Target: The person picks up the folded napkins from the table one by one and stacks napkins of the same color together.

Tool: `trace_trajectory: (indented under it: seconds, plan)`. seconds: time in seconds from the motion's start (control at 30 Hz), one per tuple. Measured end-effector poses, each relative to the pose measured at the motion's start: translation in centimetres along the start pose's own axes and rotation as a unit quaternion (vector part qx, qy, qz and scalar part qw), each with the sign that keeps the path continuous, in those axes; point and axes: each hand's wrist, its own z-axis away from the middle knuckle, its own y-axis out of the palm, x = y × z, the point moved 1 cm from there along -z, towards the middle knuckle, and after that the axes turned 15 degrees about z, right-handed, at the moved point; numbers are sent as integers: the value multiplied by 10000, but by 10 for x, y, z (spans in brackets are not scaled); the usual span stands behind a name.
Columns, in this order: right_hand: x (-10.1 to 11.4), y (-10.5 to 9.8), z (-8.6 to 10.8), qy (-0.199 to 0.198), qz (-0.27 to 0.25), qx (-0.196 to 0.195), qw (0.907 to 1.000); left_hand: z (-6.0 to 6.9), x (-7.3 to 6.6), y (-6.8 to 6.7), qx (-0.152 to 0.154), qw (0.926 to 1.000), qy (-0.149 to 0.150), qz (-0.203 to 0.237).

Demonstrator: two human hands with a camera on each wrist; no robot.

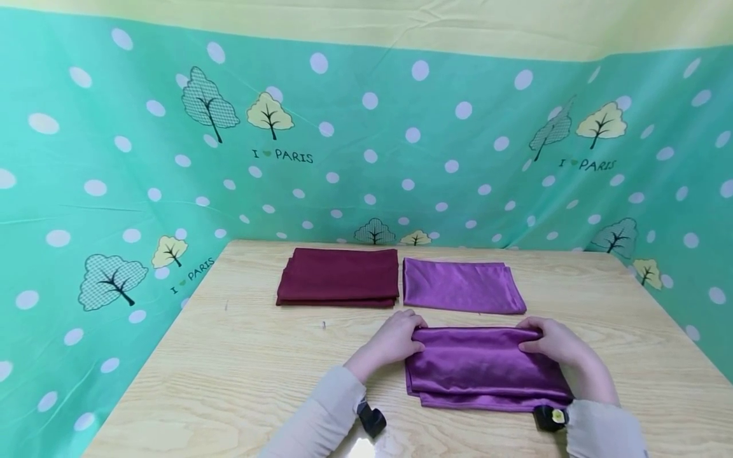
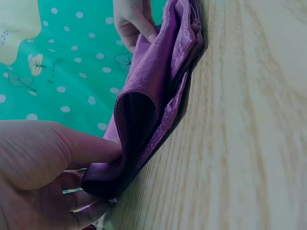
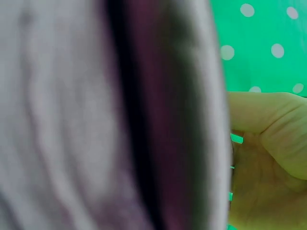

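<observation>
Cloth (image 1: pixel 487 364) in pinch of left hand (image 1: pixel 396 338) and right hand (image 1: pixel 557 344): keep far edge (image 1: pixel 472 329) level, align near layers (image 1: pixel 481 402), smooth flat

"Which colours are you getting?"

"From here I see deep purple on the near folded satin cloth (image 1: pixel 487 362), lighter violet on the far satin cloth (image 1: pixel 460 286), maroon on the third folded cloth (image 1: pixel 340 275)."

"And the backdrop sheet (image 1: pixel 343 152)?"

"Turquoise, with white polka dots (image 1: pixel 420 70), yellow trees (image 1: pixel 269 116), dark lettering (image 1: pixel 294 156). My tabletop (image 1: pixel 258 369) is wood-grained tan."
</observation>
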Motion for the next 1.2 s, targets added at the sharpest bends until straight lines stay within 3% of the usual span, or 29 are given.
trace_trajectory:
  seconds: [0.4, 0.63, 1.2]
  plan:
    - [-5, -7, 8, 140, 396, 127, 9990, 1, 5, -2, 51, 9992, -115, 377]
    - [-8, -8, 9, 161, 316, 222, 9991, 3, 7, -5, 102, 9980, -413, 467]
    - [-12, -10, 10, 162, 384, 99, 9991, 2, 7, -10, 119, 9984, -307, 458]
